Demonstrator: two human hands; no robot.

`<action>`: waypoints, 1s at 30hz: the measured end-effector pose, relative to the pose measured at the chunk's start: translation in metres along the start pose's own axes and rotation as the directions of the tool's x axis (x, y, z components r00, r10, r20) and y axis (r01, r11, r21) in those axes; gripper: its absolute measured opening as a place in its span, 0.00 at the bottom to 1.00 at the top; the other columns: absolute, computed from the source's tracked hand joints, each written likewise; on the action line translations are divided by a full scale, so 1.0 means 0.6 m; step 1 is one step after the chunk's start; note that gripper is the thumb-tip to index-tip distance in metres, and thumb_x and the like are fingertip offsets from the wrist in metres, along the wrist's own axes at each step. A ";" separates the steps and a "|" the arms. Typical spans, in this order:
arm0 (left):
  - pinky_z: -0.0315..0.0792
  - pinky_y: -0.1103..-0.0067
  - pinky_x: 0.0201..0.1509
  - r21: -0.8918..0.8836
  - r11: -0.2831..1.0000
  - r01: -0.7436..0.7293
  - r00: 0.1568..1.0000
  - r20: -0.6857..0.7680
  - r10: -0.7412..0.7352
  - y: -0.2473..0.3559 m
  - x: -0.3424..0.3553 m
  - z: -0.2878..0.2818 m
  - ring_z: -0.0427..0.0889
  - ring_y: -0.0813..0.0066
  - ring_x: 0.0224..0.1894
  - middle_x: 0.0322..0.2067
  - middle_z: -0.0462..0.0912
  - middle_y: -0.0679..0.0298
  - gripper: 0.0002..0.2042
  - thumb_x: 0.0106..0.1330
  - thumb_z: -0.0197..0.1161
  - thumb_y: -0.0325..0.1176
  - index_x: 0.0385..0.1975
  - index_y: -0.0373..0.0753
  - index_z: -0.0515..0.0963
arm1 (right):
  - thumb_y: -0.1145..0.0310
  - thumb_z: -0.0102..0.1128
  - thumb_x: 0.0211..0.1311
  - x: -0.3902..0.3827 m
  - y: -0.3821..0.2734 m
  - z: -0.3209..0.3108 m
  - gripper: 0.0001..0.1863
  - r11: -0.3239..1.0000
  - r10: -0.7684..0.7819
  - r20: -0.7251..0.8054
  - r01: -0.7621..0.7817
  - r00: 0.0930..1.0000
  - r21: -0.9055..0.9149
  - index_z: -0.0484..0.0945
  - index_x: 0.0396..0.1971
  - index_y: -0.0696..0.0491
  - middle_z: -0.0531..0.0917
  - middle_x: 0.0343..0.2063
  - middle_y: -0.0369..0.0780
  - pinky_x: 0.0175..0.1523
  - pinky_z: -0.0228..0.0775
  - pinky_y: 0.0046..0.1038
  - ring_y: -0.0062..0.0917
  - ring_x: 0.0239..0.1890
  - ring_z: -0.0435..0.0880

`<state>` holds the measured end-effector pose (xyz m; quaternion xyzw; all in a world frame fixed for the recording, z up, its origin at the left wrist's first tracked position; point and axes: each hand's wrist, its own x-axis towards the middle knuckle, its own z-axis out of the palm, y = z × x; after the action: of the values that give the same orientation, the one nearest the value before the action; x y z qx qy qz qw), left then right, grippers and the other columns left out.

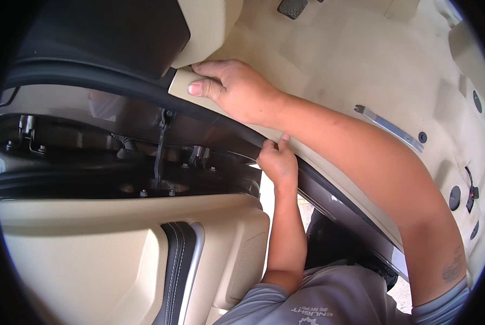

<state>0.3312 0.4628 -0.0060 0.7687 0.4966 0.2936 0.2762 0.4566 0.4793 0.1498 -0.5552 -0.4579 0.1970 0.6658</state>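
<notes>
Along the sill of an open car door runs a beige trim strip [180, 84] beside a black rubber seal [91, 73]. My right hand [226, 89] reaches across and grips the upper end of the strip, thumb on its face and fingers curled over the far edge. Lower along the same strip, my left hand [279, 160] pinches its edge by the seal, partly hidden behind it. A metal pry tool [390, 129] lies on the beige floor covering to the right of my right forearm.
The beige door panel [77, 260] fills the lower left, below the hinges [27, 127] and check strap [161, 146]. A dark dashboard side [107, 32] is at upper left, a pedal [291, 8] at top. Round plugs [454, 197] and a small wired connector [471, 192] are at right.
</notes>
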 end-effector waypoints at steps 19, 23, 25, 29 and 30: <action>0.75 0.60 0.33 0.049 0.999 0.005 1.000 0.012 -0.006 0.004 0.001 -0.023 0.81 0.40 0.25 0.22 0.81 0.40 0.15 0.65 0.71 0.34 0.23 0.27 0.80 | 0.44 0.64 0.69 -0.002 -0.045 -0.020 0.29 0.954 0.095 -0.067 -0.110 0.993 -0.280 0.83 0.25 0.60 0.78 0.17 0.48 0.36 0.72 0.41 0.41 0.23 0.78; 0.76 0.57 0.39 0.228 0.973 -0.028 0.999 -0.029 0.036 0.034 0.003 -0.010 0.84 0.38 0.29 0.24 0.83 0.41 0.18 0.65 0.71 0.40 0.25 0.28 0.84 | 0.42 0.63 0.68 -0.010 -0.063 -0.038 0.29 0.915 0.188 -0.040 -0.190 0.981 -0.356 0.87 0.27 0.57 0.82 0.19 0.47 0.39 0.74 0.43 0.42 0.25 0.81; 0.77 0.56 0.40 0.184 0.982 0.033 0.999 -0.044 -0.025 0.044 0.003 -0.014 0.85 0.38 0.31 0.25 0.84 0.42 0.18 0.64 0.72 0.42 0.25 0.30 0.85 | 0.40 0.63 0.68 -0.024 -0.078 -0.069 0.30 0.889 0.169 0.024 -0.142 0.985 -0.435 0.87 0.31 0.59 0.84 0.24 0.50 0.42 0.74 0.44 0.43 0.31 0.84; 0.78 0.56 0.39 0.158 0.985 0.071 0.994 -0.091 -0.057 0.004 -0.002 -0.018 0.84 0.40 0.29 0.24 0.85 0.43 0.18 0.63 0.74 0.44 0.24 0.32 0.85 | 0.45 0.64 0.68 -0.127 -0.047 -0.164 0.28 0.762 0.285 0.083 -0.174 0.955 -0.624 0.84 0.39 0.61 0.84 0.30 0.52 0.45 0.73 0.42 0.42 0.35 0.83; 0.78 0.57 0.39 0.156 0.985 0.078 0.994 -0.093 -0.064 -0.008 -0.002 -0.017 0.84 0.41 0.28 0.24 0.86 0.45 0.19 0.62 0.75 0.44 0.24 0.31 0.85 | 0.46 0.65 0.68 -0.180 -0.067 -0.211 0.27 0.717 0.376 0.093 -0.225 0.922 -0.660 0.84 0.40 0.61 0.83 0.30 0.51 0.44 0.73 0.42 0.41 0.35 0.82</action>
<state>0.3202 0.4646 -0.0027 0.7566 0.5571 0.2763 0.2020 0.4971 0.3134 0.1489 -0.7893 -0.4711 0.1963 0.3412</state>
